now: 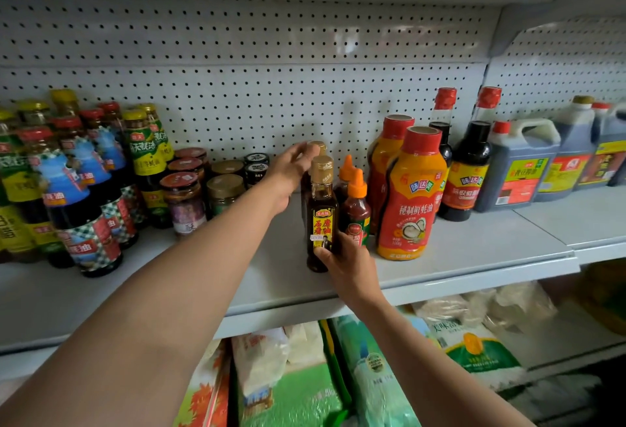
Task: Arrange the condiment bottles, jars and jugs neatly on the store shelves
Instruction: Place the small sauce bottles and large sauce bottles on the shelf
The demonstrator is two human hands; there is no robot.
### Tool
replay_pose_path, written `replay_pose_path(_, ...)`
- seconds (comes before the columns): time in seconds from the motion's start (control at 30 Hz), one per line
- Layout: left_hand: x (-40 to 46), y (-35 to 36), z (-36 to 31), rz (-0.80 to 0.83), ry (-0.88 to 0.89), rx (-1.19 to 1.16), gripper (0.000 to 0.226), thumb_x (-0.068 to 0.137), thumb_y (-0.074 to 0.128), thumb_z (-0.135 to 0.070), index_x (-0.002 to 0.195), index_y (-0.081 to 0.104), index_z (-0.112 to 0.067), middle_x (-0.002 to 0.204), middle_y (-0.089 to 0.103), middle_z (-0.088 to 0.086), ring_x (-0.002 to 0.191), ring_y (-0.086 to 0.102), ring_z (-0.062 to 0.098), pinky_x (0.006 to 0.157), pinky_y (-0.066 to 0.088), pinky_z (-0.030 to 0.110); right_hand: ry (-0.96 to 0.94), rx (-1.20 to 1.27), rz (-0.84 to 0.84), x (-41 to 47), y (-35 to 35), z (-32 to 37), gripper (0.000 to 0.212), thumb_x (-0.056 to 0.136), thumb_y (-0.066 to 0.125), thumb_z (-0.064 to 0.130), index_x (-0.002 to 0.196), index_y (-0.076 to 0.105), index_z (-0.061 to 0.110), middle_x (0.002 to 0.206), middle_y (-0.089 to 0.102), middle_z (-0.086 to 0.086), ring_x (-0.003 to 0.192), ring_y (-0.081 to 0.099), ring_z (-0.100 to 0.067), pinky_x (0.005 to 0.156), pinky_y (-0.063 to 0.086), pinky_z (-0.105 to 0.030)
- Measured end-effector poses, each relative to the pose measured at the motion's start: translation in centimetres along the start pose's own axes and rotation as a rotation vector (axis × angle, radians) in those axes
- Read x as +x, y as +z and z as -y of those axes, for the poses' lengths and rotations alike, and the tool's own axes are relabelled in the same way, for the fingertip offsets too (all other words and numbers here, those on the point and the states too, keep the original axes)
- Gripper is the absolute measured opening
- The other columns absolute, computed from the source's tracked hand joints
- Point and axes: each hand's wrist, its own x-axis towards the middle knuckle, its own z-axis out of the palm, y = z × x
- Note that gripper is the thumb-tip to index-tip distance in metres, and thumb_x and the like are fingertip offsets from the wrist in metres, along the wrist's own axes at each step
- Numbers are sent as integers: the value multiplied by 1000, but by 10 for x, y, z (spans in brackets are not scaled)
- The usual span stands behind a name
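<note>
A single head-worn wide-angle view is given, aimed forward and slightly downward at the grey metal store shelf [440, 274], seen from close, at arm's reach.

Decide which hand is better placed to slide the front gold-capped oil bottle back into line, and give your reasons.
Probably the right hand: it already grips the base of the front oil bottle. The left hand is reaching to the rear bottle behind.

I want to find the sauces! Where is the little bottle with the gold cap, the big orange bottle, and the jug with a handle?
gold-capped bottle [321, 220], head view, yellow label.
big orange bottle [411, 203], head view, red label.
jug [518, 169], head view, dark body.
</note>
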Motion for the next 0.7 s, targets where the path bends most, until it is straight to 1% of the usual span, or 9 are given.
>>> replay_pose_path(0.07,1,-3,0,2,-4,-43,48,71,70,-58,115,63,-40,134,62,0,127,53,23,113,34,48,3,0,3,0,1,-1,20,90,71,30,109,69,24,90,71,11,77,62,-4,57,39,-5)
replay_pose_path(0.13,4,-9,3,-7,-14,-72,61,64,73,-57,120,63,-37,136,61,0,131,50,23,115,29,45,14,8,7,2,2,-1,16,90,71,29,106,69,24,86,70,13,74,60,5,57,40,-5)
replay_pose_path(0.2,7,-18,5,-12,-13,-74,71,63,74,-57,129,61,-32,137,60,0,132,49,23,117,28,48,25,41,20,5,6,0,13,89,71,26,102,68,26,80,67,18,73,58,16,57,39,-5)
replay_pose_path(0.27,9,-27,6,-17,-16,-84,77,64,74,-56,135,57,-30,139,59,2,133,48,25,116,29,50,31,66,39,10,11,4,16,89,71,24,104,66,29,79,64,23,73,57,19,58,39,-4)
replay_pose_path(0.4,14,-46,10,-13,-9,-75,62,83,68,-48,139,54,-26,142,56,4,136,44,26,108,25,40,39,88,67,19,23,10,20,89,71,27,107,64,33,85,67,23,78,62,13,65,45,-10)
replay_pose_path(0.5,15,-52,12,22,-6,-56,41,90,64,-47,126,59,-29,139,58,5,135,44,28,108,27,41,38,76,89,26,27,13,26,90,70,29,115,66,27,100,73,12,91,67,-5,80,53,-27)
replay_pose_path(0.57,12,-50,12,10,-16,-55,43,87,63,-54,124,60,-32,140,57,5,138,42,27,112,23,45,34,64,110,31,29,15,27,91,70,30,117,65,26,102,72,10,96,67,-12,81,52,-28)
replay_pose_path(0.63,5,-49,12,-20,-56,-53,55,79,58,-70,126,58,-42,146,51,0,143,33,22,113,20,46,22,58,125,35,30,15,25,91,70,30,116,64,27,96,67,15,93,65,-11,73,48,-21)
replay_pose_path(0.7,-3,-50,18,-16,-85,-58,87,62,52,-86,138,49,-44,155,39,-6,147,24,19,117,14,49,9,29,127,38,31,15,28,91,70,31,118,63,24,94,63,16,88,60,-8,68,42,-18)
